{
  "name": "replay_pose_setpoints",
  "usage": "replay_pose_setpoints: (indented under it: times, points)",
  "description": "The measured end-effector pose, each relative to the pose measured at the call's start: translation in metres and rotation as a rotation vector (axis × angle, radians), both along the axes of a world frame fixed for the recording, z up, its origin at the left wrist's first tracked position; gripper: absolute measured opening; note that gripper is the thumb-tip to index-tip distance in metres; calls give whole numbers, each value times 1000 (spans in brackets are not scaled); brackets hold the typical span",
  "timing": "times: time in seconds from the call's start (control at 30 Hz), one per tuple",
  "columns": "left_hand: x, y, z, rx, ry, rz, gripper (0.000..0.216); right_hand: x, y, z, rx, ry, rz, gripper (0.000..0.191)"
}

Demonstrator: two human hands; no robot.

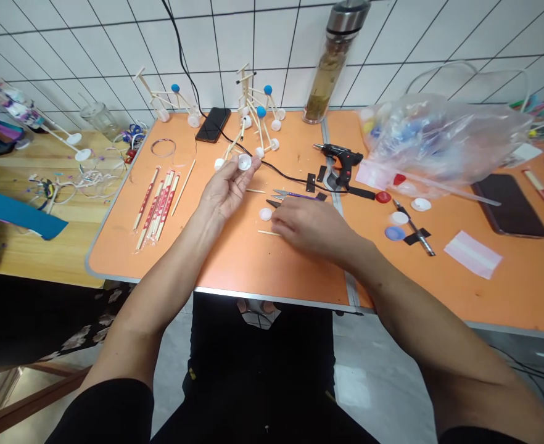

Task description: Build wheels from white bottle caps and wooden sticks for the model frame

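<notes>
My left hand [228, 188] is closed round a small white bottle cap [244, 162], held between the thumb and fingers above the table. Low over the tabletop, my right hand [306, 225] has its fingers curled down; whatever they hold is hidden. A dark pointed tip [272, 203] shows at its fingers. Thread snips with a purple handle [295, 194] lie just beyond that hand. Beside its fingertips are a white round cap [265, 214] and a thin wooden stick [267, 232]. Behind my left hand stand stick models [248, 117] with white caps and blue balls.
Wrapped chopsticks [162, 206] lie at left. A black glue gun [341, 161] rests right of centre, its cord crossing the table. A tall glass bottle [327, 74], a plastic bag [443, 135] and phones [213, 125] stand or lie around the orange table [253, 271].
</notes>
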State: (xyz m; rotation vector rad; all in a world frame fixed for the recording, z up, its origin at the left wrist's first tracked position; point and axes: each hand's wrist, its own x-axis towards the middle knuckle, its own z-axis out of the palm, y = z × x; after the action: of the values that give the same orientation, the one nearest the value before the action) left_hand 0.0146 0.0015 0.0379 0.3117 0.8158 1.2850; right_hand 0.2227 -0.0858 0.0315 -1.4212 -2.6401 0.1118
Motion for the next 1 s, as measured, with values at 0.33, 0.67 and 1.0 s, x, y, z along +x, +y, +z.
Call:
replay_pose_setpoints:
  times: [0.33,0.67,1.0]
  points:
    - [4,-6,8,-52,-9,15,33,-17,-6,-21,39,-230,141,37]
    - [9,-10,5,-38,16,-16,34,-8,-1,-9,-47,101,54,26]
    - [26,-23,-13,80,108,-142,16,-15,12,-2,175,254,-337,37]
